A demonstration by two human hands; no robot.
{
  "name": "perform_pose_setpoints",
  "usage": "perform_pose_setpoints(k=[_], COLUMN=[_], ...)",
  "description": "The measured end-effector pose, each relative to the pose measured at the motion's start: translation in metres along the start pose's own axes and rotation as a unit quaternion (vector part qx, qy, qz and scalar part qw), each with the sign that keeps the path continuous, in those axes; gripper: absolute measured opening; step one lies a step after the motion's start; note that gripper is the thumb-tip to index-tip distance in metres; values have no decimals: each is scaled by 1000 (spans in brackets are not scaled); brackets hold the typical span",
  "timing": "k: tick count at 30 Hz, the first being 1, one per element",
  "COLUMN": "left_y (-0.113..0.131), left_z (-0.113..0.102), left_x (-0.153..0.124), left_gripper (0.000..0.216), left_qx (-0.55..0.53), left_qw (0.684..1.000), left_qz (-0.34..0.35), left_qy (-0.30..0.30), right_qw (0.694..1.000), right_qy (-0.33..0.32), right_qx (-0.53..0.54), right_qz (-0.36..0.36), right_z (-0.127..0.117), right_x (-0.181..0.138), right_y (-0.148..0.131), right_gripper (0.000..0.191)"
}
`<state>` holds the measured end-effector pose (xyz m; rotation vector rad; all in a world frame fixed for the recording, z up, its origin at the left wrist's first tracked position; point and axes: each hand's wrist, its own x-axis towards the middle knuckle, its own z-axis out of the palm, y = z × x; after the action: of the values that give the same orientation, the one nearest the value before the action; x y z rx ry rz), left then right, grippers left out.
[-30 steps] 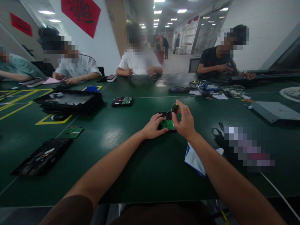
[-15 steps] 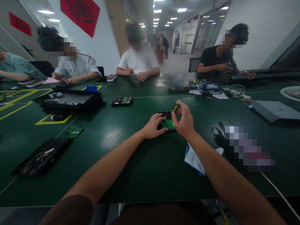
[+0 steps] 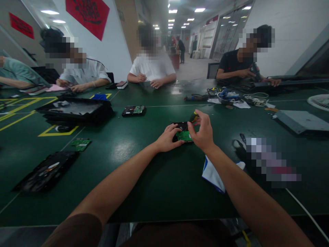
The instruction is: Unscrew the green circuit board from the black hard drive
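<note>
A hard drive [image 3: 184, 136] with a green circuit board and a black casing lies on the green table in front of me. My left hand [image 3: 167, 139] is closed around its left side, with fingers at the far edge and the thumb along the near edge. In the fingertips of my right hand [image 3: 203, 133] is a short black and yellow screwdriver [image 3: 194, 117], held above the drive's right part. Its tip is too small to make out. Beneath my right forearm lies a white and blue cloth [image 3: 213, 175].
Another hard drive [image 3: 133, 110] sits farther back. At left are stacked black trays [image 3: 77, 109], a loose circuit board [image 3: 81, 144] and a black panel [image 3: 47, 171]. Cables [image 3: 228, 96] and a grey metal box [image 3: 303, 121] are at right. Several people sit across the table.
The screwdriver handle has turned in my right fingers, and less of its yellow shows. My left hand and the hard drive stay in place.
</note>
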<state>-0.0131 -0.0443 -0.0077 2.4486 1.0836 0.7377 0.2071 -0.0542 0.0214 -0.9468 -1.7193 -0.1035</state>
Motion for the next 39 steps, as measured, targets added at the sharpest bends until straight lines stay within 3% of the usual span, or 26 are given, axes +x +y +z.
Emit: perform_pose_setpoints(k=[39], left_y=[0], left_z=[0], left_x=[1], left_gripper=[64], left_qx=[13], left_qw=[1000], left_qz=[4], left_qy=[-1], right_qw=[1000], right_qy=[-10], right_qx=[-17], right_qz=[-11], right_z=[1], right_x=[0], right_y=[-3], right_gripper=[62])
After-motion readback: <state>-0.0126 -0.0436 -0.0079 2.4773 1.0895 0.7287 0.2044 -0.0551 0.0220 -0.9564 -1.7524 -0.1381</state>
